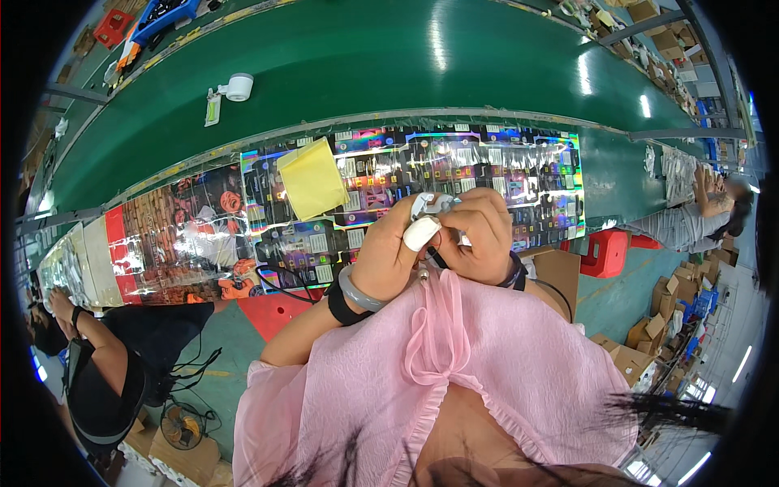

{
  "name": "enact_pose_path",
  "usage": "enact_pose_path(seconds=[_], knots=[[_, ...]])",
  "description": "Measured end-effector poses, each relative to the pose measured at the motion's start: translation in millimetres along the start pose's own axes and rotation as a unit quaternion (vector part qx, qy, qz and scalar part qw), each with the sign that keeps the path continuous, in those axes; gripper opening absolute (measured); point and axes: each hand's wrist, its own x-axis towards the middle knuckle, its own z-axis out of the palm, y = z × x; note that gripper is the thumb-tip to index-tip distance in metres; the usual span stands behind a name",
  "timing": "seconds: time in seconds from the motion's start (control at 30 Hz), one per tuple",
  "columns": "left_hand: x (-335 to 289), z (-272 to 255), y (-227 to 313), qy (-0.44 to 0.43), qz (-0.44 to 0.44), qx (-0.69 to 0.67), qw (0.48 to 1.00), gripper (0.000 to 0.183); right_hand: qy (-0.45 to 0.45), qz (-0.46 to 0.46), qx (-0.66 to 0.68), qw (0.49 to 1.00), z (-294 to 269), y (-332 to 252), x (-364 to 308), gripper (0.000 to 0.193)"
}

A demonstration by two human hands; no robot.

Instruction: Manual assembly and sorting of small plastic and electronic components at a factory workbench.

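Close to my chest, both hands are closed around small plastic parts. My left hand (381, 258) grips a smooth, rounded white plastic piece (421, 234) between thumb and fingers. My right hand (480, 235) pinches at the same spot, its fingers bent against a light grey-white plastic part (434, 205) with curved ends. Whether the two parts are joined cannot be made out. A thin dark and red wire seems to show just below them, partly hidden by the fingers. Beneath my hands lies a shiny, multicoloured printed sheet (369, 166), with a yellow sheet (313, 180) on it to the left.
Beyond the worktop runs a green conveyor belt (341, 61), carrying a white round-headed device (237, 87) with a small pale-green packet (213, 108). A co-worker (105, 369) sits at left, another (690, 215) at far right. A red stool (605, 253) stands right, near cardboard boxes (633, 357).
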Motion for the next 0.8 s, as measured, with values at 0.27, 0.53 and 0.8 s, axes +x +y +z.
enact_pose_path(seconds=[0.27,0.53,0.8], knots=[[4,5,-6,0.002,-0.031,-0.017,0.999,0.045,0.011,-0.001,0.003,1.000,3,9,-3,0.023],[1,9,-7,0.019,-0.053,-0.062,0.996,0.045,-0.001,-0.002,0.023,1.000,3,11,-6,0.020],[-1,8,-10,-0.023,-0.038,-0.071,0.996,0.046,-0.024,-0.012,0.023,0.999,-7,9,-1,0.020]])
